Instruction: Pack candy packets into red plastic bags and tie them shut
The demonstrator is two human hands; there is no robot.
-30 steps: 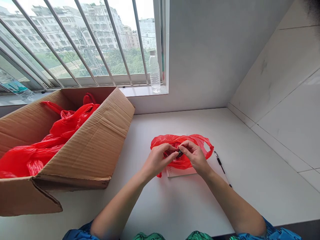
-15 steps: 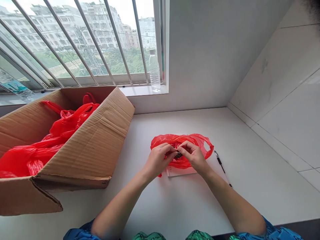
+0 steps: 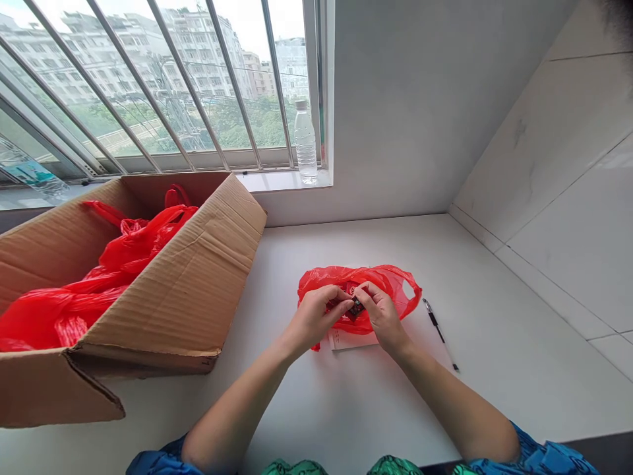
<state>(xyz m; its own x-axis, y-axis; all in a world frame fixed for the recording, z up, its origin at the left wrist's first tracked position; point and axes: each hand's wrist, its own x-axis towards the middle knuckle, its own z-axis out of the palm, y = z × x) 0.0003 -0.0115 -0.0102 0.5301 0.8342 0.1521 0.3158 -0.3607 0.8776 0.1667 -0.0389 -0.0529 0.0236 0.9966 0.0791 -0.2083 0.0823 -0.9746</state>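
Over an opened red plastic bag (image 3: pixel 390 280) on the white table, my left hand (image 3: pixel 320 311) and my right hand (image 3: pixel 386 315) meet in a pinch. Between their fingertips is a small dark packet (image 3: pixel 356 306) with some markings, too small to read. Both hands are closed on it, thumbs against fingers. Inside the bag, behind the packet, reddish printed wrapping shows in part. Under the bag's near side lies a white flat thing (image 3: pixel 346 340), like a booklet or a box, mostly covered.
A black and white pen (image 3: pixel 440 333) lies right of the bag. At left stands an open cardboard box (image 3: pixel 182 284) with red plastic bags (image 3: pixel 123 264) inside. A clear bottle (image 3: pixel 305 145) stands on the sill by the barred window; another bottle (image 3: pixel 34 173) leans at far left.
My right hand has turned slightly and its fingertips have shifted, so more of the dark packet shows. My left hand stays nearly in place.
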